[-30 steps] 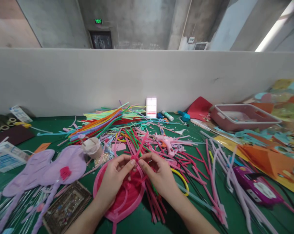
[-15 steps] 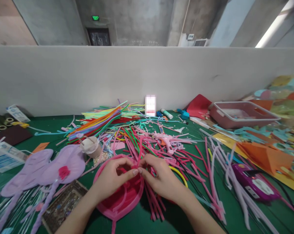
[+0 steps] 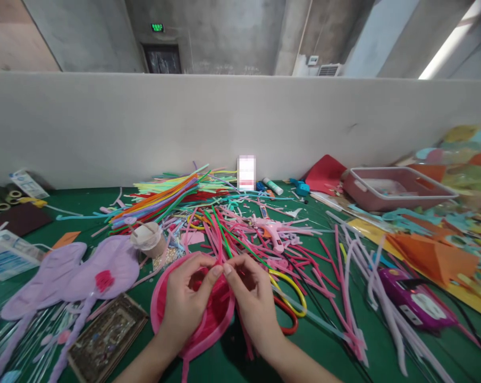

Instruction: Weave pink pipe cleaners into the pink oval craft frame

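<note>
My left hand and my right hand meet near the middle, each pinching a pink pipe cleaner between thumb and fingers. The strand stands up from the fingertips; its lower part is hidden by them. Under both hands lies a pink heart-like frame with a deep red inside and a short stem toward me. Pink pipe cleaners lie in a heap just beyond. Scissors with a yellow and red handle rest beside my right hand.
A lilac butterfly-shaped piece and a dark shallow box lie left, near a paper cup. A pink glue gun, a purple device and a pink basket are at right. A white partition stands behind.
Both hands have moved slightly left, with the wrists closer together and the fingers pointing more upward. More of the scissors' yellow and red handle now shows beside my right hand.
</note>
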`<state>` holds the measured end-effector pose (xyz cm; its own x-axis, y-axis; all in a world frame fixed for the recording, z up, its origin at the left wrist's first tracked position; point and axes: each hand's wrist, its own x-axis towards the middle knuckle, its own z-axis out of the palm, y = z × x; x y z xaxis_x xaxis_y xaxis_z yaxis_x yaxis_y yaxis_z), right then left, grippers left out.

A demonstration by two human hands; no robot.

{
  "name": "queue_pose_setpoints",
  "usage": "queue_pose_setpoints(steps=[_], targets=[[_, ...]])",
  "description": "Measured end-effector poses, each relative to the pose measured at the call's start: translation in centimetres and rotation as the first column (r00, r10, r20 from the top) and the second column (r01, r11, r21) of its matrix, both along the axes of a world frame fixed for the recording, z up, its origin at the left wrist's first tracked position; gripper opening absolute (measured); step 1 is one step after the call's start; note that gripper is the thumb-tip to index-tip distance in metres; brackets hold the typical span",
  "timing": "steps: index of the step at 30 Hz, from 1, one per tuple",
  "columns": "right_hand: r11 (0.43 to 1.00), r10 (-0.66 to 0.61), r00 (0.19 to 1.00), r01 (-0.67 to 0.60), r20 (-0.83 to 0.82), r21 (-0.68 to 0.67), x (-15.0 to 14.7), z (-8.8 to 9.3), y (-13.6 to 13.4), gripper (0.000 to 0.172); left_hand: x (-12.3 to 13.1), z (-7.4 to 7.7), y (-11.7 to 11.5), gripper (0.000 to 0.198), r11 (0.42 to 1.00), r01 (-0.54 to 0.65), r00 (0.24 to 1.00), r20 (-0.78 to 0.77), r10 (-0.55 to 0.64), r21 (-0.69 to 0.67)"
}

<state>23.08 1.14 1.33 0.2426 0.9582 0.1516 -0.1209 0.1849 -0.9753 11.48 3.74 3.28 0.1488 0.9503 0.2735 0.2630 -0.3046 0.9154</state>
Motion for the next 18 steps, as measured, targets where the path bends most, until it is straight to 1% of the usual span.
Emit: queue_pose_setpoints(steps=[3,4,6,7,9,12,15,18], targets=[[1.0,-0.018,0.991,0.014,-0.13,-0.026,-0.6,-0.2,-0.2,0.026,0.0,-0.2,0.0,0.013,0.998,-0.053,0.999,0.009,0.053,0.032],[0.999,-0.003,0.99,-0.001,-0.14,-0.034,-0.5,-0.2,0.0,0.026,-0.1,-0.2,0.3,0.013,0.998,-0.055,0.998,0.003,0.055,0.017],[0.997,0.067,0.995,-0.07,-0.076,-0.045,0.4,-0.3,0.7,0.026,-0.6,-0.1,0.9,0.016,0.998,-0.023,0.999,-0.024,0.022,-0.055],[0.992,0.117,0.993,-0.118,-0.013,-0.05,1.0,-0.3,1.1,0.026,-0.9,0.0,1.3,0.017,0.994,0.019,0.999,-0.041,-0.023,-0.106],[0.975,0.218,0.97,-0.211,0.107,-0.073,2.5,-0.2,1.9,0.024,-1.6,0.3,1.9,0.018,0.972,0.134,0.987,-0.067,-0.149,-0.193],[0.942,0.334,0.927,-0.323,0.171,-0.09,4.1,0.1,2.5,0.019,-2.2,0.9,2.3,0.018,0.919,0.287,0.939,-0.108,-0.325,-0.271],[0.896,0.443,0.883,-0.429,0.156,-0.118,4.7,0.3,2.4,0.016,-2.4,1.2,2.3,0.02,0.883,0.343,0.903,-0.148,-0.404,-0.32],[0.857,0.512,0.851,-0.496,0.119,-0.137,4.7,0.5,2.2,0.014,-2.6,1.1,2.3,0.022,0.849,0.362,0.889,-0.132,-0.439,-0.385]])
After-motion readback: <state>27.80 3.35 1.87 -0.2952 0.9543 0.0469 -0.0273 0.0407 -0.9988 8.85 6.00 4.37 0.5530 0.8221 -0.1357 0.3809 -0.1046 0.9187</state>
